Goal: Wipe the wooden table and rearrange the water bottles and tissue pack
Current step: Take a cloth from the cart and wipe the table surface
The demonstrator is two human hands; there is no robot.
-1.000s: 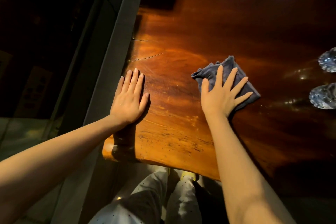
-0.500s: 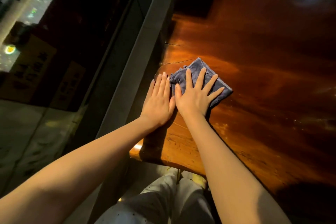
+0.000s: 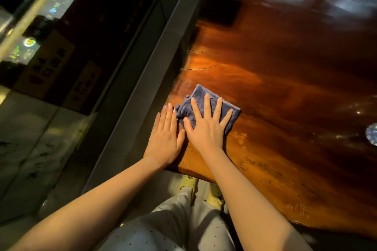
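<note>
A folded blue-grey cloth (image 3: 199,96) lies on the glossy wooden table (image 3: 275,87) near its left corner. My right hand (image 3: 206,128) presses flat on the cloth with its fingers spread. My left hand (image 3: 165,138) rests flat on the table's left edge, thumb touching my right hand, holding nothing. The top of one clear water bottle (image 3: 372,133) shows at the right border. No tissue pack is in view.
A grey ledge (image 3: 155,57) runs along the table's left side, with dark glass beyond it. A dark rectangular patch (image 3: 220,11) sits at the far left of the tabletop. My legs (image 3: 183,220) stand at the table's near edge.
My right hand slid the cloth left across the table until it met my left hand at the edge. My left hand stayed flat in place.
</note>
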